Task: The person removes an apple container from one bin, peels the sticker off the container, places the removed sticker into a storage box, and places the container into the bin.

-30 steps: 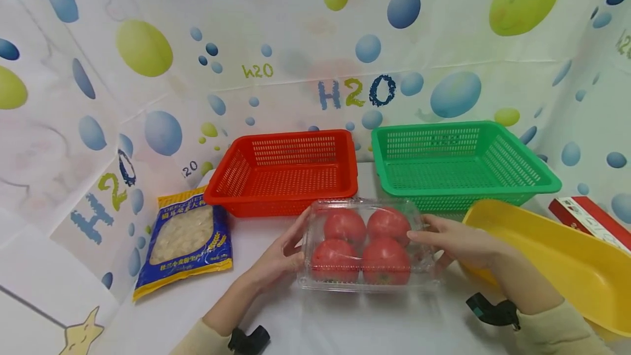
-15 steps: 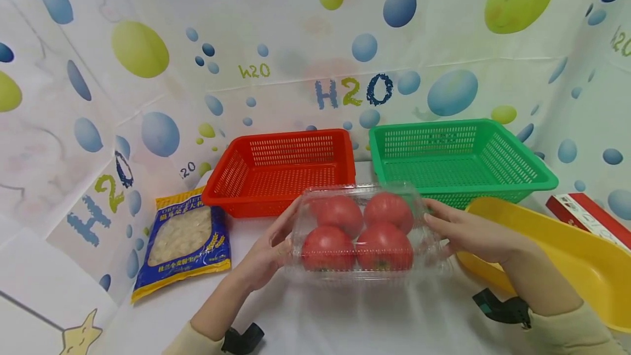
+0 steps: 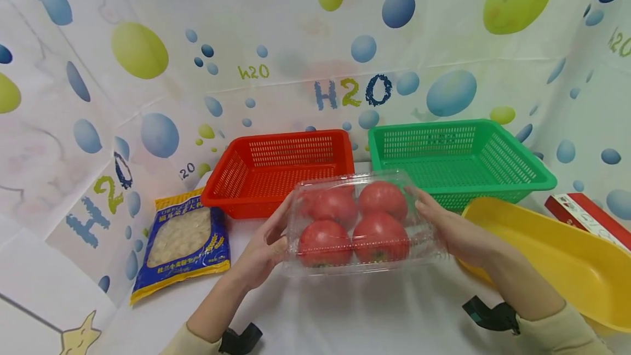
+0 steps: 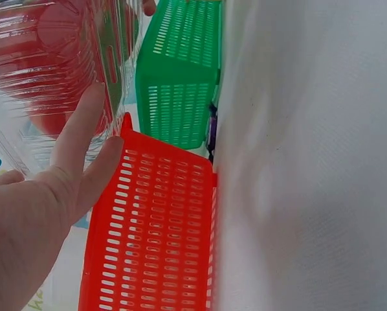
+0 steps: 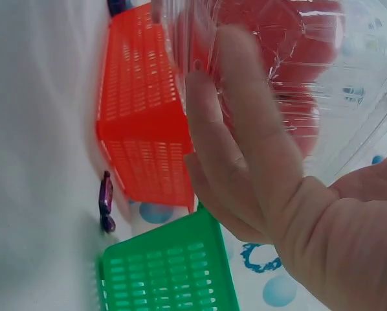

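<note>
A clear plastic clamshell box (image 3: 345,271) is held up between both hands, in front of the two baskets. Several red tomatoes (image 3: 382,201) show through its lid. My left hand (image 3: 263,248) grips the box's left end, thumb toward me and fingers along the far side; in the left wrist view, two fingertips (image 4: 90,107) press its ribbed wall. At the opposite end, my right hand (image 3: 460,237) holds the box, with its thumb hidden in the head view. The right wrist view shows the right fingers (image 5: 245,97) lying along the plastic. The box tilts slightly, right end higher.
Behind the box stand a red basket (image 3: 214,201) and a green basket (image 3: 468,184). A blue-and-yellow bag of pasta (image 3: 184,234) lies at left. On the right are a yellow tray (image 3: 557,267) and a red-and-white box (image 3: 589,218). A patterned curtain (image 3: 296,26) rises behind.
Both hands have raised the box from low over the table, and its far edge now overlaps the baskets. It has tipped slightly, and the right hand has shifted along its end.
</note>
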`<state>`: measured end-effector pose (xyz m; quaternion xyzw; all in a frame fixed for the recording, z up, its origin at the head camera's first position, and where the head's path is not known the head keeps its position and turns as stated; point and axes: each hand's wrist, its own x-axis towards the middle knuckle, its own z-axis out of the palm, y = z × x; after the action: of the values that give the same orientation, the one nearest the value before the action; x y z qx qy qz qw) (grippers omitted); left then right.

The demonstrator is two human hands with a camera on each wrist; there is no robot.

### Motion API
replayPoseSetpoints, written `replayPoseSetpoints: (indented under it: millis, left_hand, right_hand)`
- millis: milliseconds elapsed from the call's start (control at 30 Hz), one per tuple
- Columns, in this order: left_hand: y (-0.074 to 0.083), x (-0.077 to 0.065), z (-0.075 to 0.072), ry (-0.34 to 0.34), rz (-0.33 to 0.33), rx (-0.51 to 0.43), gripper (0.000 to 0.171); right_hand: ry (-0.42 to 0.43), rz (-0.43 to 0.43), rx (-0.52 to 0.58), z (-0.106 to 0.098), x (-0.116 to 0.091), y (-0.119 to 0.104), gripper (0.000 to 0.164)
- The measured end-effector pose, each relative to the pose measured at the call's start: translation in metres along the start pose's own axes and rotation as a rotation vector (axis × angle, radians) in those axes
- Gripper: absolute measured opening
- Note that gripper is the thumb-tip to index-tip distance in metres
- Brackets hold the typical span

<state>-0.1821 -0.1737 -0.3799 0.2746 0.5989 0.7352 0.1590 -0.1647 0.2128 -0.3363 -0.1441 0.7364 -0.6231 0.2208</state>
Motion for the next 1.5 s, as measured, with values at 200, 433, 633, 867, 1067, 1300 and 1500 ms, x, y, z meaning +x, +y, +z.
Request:
replayPoseSetpoints:
  millis: [200, 433, 633, 867, 1067, 1300, 1500]
  left_hand:
    - [0.0, 0.002, 0.001, -0.002, 0.004, 0.0, 0.084]
    - [0.004, 0.0, 0.006, 0.007, -0.006, -0.014, 0.081]
    - [0.009, 0.001, 0.008, 0.031, 0.018, 0.011, 0.08]
    - [0.013, 0.001, 0.008, 0.086, 0.069, 0.024, 0.077]
    - [0.015, -0.001, 0.005, 0.138, 0.099, -0.021, 0.07]
    - [0.007, -0.006, -0.003, 0.29, 0.048, -0.096, 0.064]
    - [-0.001, -0.014, -0.009, 0.547, 0.004, -0.14, 0.056]
  right_hand:
    - [0.019, -0.02, 0.011, 0.001, 0.001, 0.0, 0.078]
    - [0.063, 0.019, 0.046, 0.004, 0.004, -0.002, 0.082]
    - [0.043, -0.014, 0.098, 0.002, 0.004, -0.001, 0.08]
    - [0.073, -0.042, 0.113, 0.003, 0.009, -0.006, 0.08]
    - [0.085, -0.079, 0.144, 0.001, 0.021, -0.014, 0.076]
    - [0.079, -0.099, 0.201, -0.005, 0.037, -0.023, 0.068]
    - [0.092, -0.079, 0.284, -0.014, 0.052, -0.034, 0.068]
